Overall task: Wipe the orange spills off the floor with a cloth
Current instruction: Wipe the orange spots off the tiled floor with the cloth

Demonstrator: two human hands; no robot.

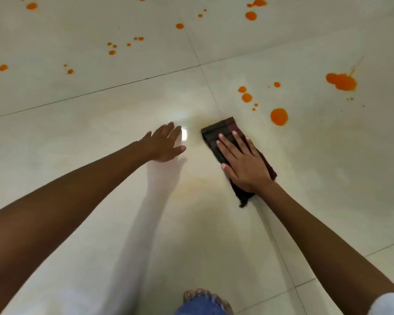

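Observation:
A dark folded cloth (221, 130) lies flat on the pale tiled floor (100, 123) near the middle of the view. My right hand (243, 162) presses on it with straight, spread fingers. My left hand (164, 144) rests flat on the bare tile just left of the cloth, fingers straight. Orange spills dot the floor beyond the cloth: a round drop (279, 117) just right of it, smaller drops (246, 97) above, and a large blotch (342, 81) at the far right. A faint orange smear (198, 180) marks the tile between my hands.
More orange drops (251, 15) are scattered across the far tiles, at the top left (32, 6) and centre (112, 52). My bare foot (203, 296) and a denim knee (200, 306) sit at the bottom edge. Grout lines cross the floor.

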